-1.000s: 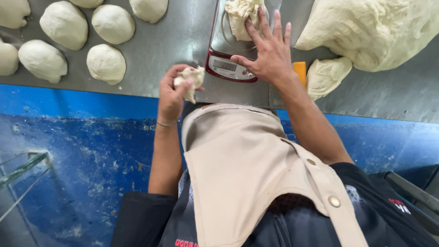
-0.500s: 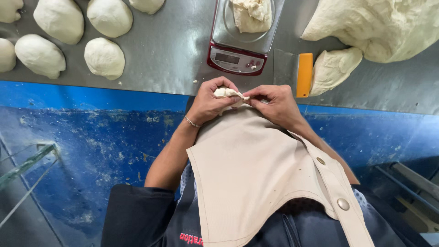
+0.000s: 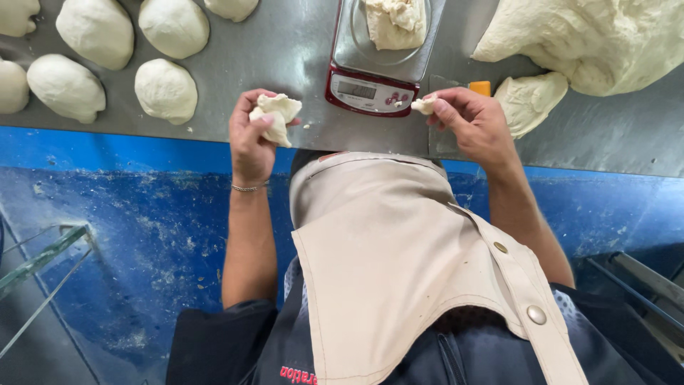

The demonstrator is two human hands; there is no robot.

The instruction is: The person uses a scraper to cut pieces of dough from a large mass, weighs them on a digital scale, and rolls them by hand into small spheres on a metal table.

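We see our left hand [image 3: 251, 139] raised over the near edge of the grey steel worktable [image 3: 285, 50], fingers curled and pinching a ragged lump of pale dough [image 3: 275, 117] between thumb and fingertips. A thin metal bracelet [image 3: 248, 187] sits on that wrist.

Our right hand [image 3: 476, 125] hovers just right of the scale, thumb and forefinger pressed together on a small scrap of pale dough [image 3: 424, 105]; the other fingers are folded in. The two hands are apart, each with its own piece.

Between them, further in on the table, stands a small digital kitchen scale with a red front and steel platter [image 3: 374, 71]. A rough portion of dough [image 3: 394, 23] lies on the platter. The scale's display is too small to read.

To the left, rounded pale dough balls [image 3: 165, 89] lie in loose rows on the steel, well apart from our left hand. To the right, a large mass of pale bulk dough [image 3: 598, 39] spreads to the frame edge, with a smaller torn chunk of dough [image 3: 531, 102] touching its near side. An orange scraper handle [image 3: 480, 88] shows just beside that chunk, partly hidden by our right hand.

Below the table edge runs a blue-painted, flour-dusted panel [image 3: 128, 214]. A beige apron bib with metal snaps [image 3: 399, 264] fills the lower centre.
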